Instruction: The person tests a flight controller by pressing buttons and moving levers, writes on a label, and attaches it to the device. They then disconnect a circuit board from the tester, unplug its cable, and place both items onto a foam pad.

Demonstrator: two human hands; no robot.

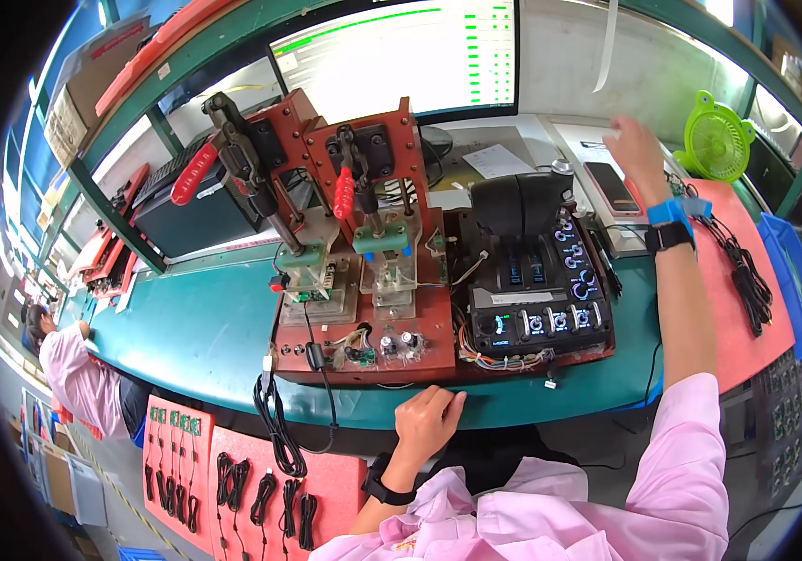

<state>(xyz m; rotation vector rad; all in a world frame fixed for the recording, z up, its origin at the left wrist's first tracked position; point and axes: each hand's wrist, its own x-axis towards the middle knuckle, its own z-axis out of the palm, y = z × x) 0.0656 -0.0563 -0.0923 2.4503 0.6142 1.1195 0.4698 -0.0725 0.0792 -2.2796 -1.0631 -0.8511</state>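
My left hand [429, 419] rests at the front edge of the green bench, fingers curled in, with nothing visible in it. Just ahead stands a red test fixture [364, 346] with two toggle clamps. The left clamp has a red handle [194, 174]; the right one's red handle [343, 193] hangs down. Under the clamps sit small green circuit boards [305, 265]. A coiled black cable [275, 411] hangs over the bench edge. My right hand [637, 154] reaches to the back right, above a phone [612, 189]; its fingers are blurred and hard to make out.
A black control panel [534, 271] with lit knobs stands right of the fixture. Behind is a monitor [392, 65]. At right are a green fan [719, 137], a blue tray [792, 280] and cables [747, 290] on pink foam. Bundled cables [263, 496] lie on foam at front left.
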